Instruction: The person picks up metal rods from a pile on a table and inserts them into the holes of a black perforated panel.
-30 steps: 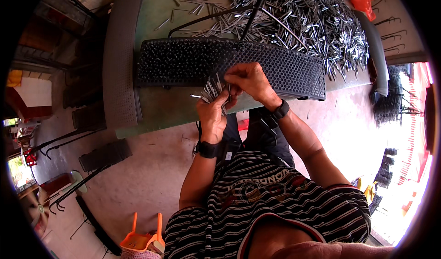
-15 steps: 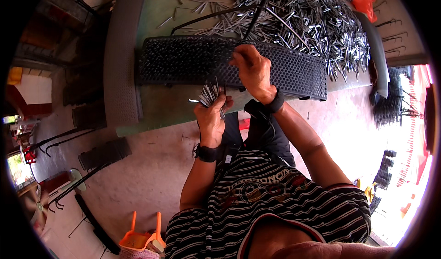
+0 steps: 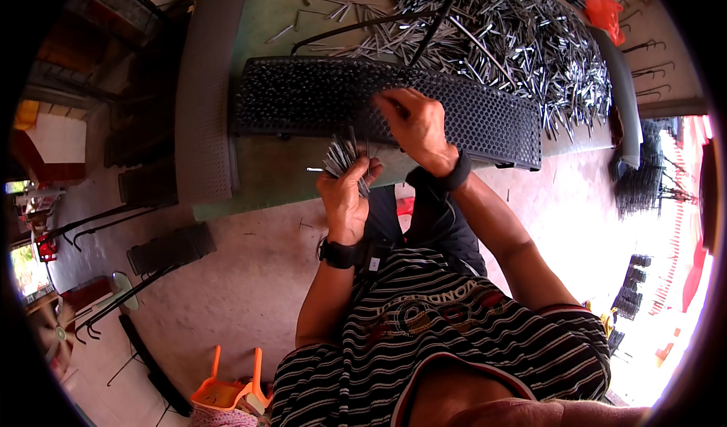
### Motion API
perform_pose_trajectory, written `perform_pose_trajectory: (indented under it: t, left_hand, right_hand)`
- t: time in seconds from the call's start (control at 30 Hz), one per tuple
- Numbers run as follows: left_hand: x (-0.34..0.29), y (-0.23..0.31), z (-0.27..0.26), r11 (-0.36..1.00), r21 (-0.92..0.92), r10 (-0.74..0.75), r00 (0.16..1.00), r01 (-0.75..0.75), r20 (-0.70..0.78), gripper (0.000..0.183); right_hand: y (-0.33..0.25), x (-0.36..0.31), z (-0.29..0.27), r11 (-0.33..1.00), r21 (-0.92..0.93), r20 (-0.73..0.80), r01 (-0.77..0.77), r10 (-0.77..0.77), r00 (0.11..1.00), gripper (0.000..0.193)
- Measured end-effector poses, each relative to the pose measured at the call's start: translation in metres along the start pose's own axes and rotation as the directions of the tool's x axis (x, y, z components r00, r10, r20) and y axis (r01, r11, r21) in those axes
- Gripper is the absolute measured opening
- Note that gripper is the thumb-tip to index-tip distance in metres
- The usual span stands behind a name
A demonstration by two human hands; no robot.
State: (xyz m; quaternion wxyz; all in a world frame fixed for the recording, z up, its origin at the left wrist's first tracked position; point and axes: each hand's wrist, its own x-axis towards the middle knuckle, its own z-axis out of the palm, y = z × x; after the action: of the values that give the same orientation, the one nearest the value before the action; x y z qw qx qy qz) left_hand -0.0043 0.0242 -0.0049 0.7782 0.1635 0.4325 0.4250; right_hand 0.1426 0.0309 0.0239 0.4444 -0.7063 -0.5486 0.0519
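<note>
A fanned bundle of thin metal rods (image 3: 344, 153) is gripped in my left hand (image 3: 347, 200), just off the near edge of a long black perforated tray (image 3: 485, 116). My right hand (image 3: 422, 128) hovers over the middle of that tray, fingers pinched together. Motion blurs its fingertips, so whatever they hold cannot be made out. Rod tips glint across the tray's left part, while the holes on the right part show bare. Behind the tray a large heap of loose metal rods (image 3: 522, 63) covers the right side of the green table (image 3: 276, 173).
Bent black bars (image 3: 356, 26) cross above the table behind the tray. A grey perforated strip (image 3: 204, 116) runs along the table's left side. An orange plastic bag (image 3: 603, 9) lies at the far right. An orange chair (image 3: 219, 393) stands behind me, lower left.
My right hand has shifted slightly left and down over the tray, still pinched. My left hand keeps the rod bundle in nearly the same place. The view has shifted a little.
</note>
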Motion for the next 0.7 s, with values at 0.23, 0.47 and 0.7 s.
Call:
perform_pose_trajectory:
  t: [0.23,0.47,0.7]
  left_hand:
    - [0.001,-0.003,0.003,0.999,0.041,-0.016,0.999,0.015,0.044,0.014]
    - [0.004,-0.001,-0.004,0.998,0.059,0.011,0.999,-0.008,-0.047,0.010]
    - [0.000,0.004,-0.002,0.994,0.108,0.009,0.996,0.000,-0.085,0.007]
  right_hand:
    - [-0.004,-0.008,-0.008,0.827,0.345,0.303,-0.444,0.349,0.887,0.007]
    - [-0.003,0.000,0.004,0.944,0.310,-0.076,-0.111,0.141,0.987,0.008]
    - [0.011,-0.007,0.015,0.995,0.073,-0.039,0.075,-0.073,0.997,0.005]
